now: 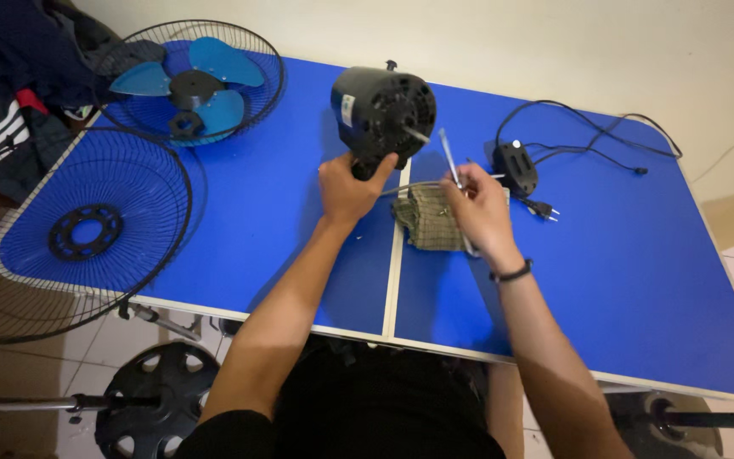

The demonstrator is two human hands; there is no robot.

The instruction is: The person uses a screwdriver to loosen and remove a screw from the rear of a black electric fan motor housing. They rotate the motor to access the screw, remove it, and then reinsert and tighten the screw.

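Two hands at work on a black fan motor (384, 110), which sits on a blue folding table (639, 280) near its far edge, just beside the centre seam. Left hand (348, 189) reaches up from the near side w/ forearm stretched, fingers wrapped round the motor's lower neck, clamped on it. Right hand (479, 211) sits just right of the motor, wrist w/ a dark band (512, 273), fingers pinched on a thin metal screwdriver (449, 157) whose tip points up toward the motor's shaft; the handle end is hidden in the fist.

Under the right hand, just below-right of the motor, lies a green checked cloth (425, 223), partly covered by the fingers. Right of the motor: a small black switch box (515, 167) w/ black cable (588, 136) looped toward the table's far edge and a plug (542, 209) lying free.

Left of the motor, a wire fan guard (239, 59) acts as a tray, holding the blue fan blade (193, 81). Nearer and further left, a second guard (87, 229) overhangs the table edge. Dark clothing (10, 93) is piled at far left, cut off by the frame. Below the table, a round black base (159, 399) shows only in part.
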